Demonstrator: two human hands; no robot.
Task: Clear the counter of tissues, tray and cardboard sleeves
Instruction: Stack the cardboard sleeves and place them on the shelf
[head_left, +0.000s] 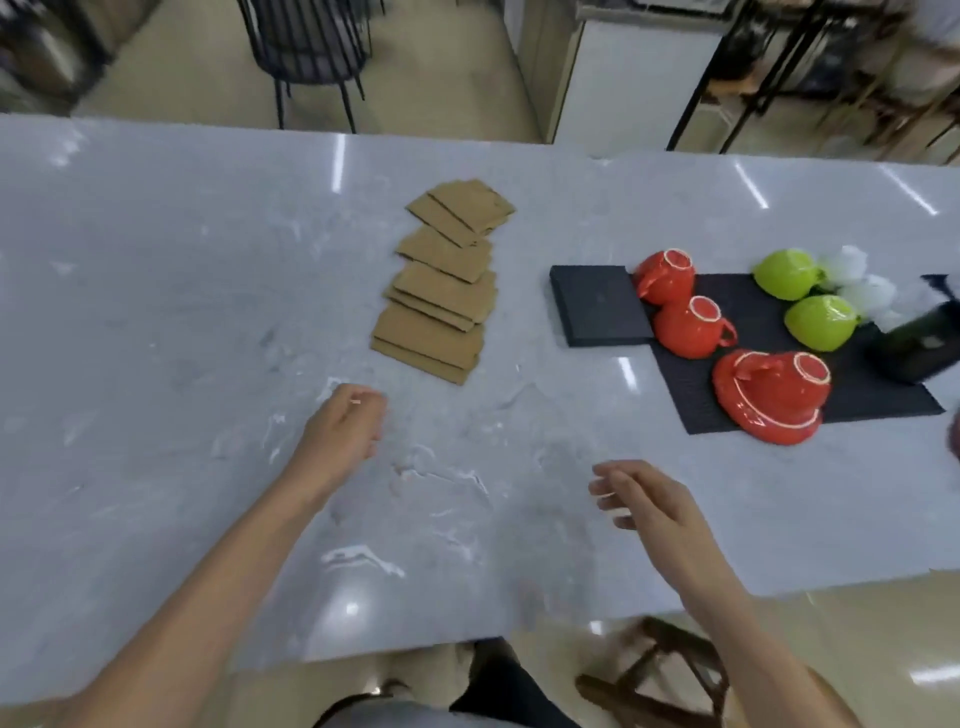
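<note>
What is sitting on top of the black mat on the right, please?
On the black mat sit upturned red cups, green cups and a dark slab overlapping its left edge. Its right end is hidden.

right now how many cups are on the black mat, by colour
red cups: 3, upside down, the nearest sitting on a red saucer
green cups: 2, upside down
white cups: blurred, count unclear
total red and green: 5

floor (441, 67): beige, glossy | black wire chair (311, 41) | wooden stool (660, 670) below
</note>
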